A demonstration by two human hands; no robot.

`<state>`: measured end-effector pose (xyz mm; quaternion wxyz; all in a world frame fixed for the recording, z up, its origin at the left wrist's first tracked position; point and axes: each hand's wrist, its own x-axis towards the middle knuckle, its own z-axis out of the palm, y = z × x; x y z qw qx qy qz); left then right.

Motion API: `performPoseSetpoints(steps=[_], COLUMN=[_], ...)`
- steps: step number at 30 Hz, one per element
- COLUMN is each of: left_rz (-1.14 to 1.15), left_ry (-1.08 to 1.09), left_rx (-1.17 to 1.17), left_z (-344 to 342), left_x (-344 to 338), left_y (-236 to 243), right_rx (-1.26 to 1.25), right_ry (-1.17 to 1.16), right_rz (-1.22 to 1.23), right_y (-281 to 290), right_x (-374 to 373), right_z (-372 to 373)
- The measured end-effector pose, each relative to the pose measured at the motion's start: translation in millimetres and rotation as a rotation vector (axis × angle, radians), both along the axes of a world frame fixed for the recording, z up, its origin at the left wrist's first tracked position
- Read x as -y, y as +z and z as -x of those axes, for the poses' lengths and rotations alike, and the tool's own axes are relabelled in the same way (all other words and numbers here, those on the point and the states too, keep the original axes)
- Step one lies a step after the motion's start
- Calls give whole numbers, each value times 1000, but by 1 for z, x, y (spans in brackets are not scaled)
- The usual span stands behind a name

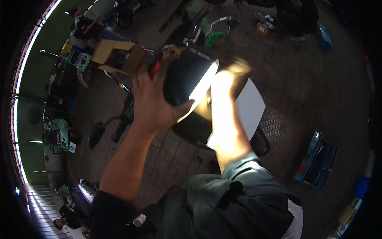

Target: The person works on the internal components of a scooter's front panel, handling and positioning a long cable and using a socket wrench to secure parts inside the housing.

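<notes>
- While the left hand (153,101) spreads wide over the dark panel (185,75), thumb at its lower right edge and fingers along its left side, the right hand (230,77) sits just right of it.
- Left looks like a hold across the panel's width; fingertips blurred, so grip depth unclear.
- Right: glare and motion blur. Can't tell if it's wide, narrow or holding something.
- Key relation: panel lies between the hands, ahead of the body. Its bright edge (206,79) slants from lower left to upper right, and the panel's long axis looks to run roughly with it. Left hand is nearer, on it; right is beside that edge, contact not readable.
- Small red patch (154,69) shows by the left fingers; can't identify.
- White sheet (250,105) lies right of the right forearm (225,123), partly hidden by it. Paper or stiff board, can't say.
- Below the panel: dark shapes, underside lost in shadow.
- Further out: cardboard box (134,59) up left, flaps open, contents murky; round-ended mirror (96,134) left; ridged metal plate (274,127) right.
- Farthest: blue toolbox (306,178) on the brick floor (163,155), well right, insides too dark to sort. Fisheye rim cuts off the corners.
</notes>
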<state>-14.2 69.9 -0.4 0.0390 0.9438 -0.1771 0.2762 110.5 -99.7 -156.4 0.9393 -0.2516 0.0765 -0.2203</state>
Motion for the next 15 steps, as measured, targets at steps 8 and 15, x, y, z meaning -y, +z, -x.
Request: performPoseSetpoints(steps=[8, 15], left_rz=[-55, 1], left_ry=[53, 114], left_rx=[-6, -51], left_z=[-3, 2], left_x=[4, 7], left_y=[-7, 1], right_rx=[98, 11], right_ry=[-164, -117], right_rz=[-33, 77], right_y=[-1, 2], right_x=[5, -57], right_z=[31, 64])
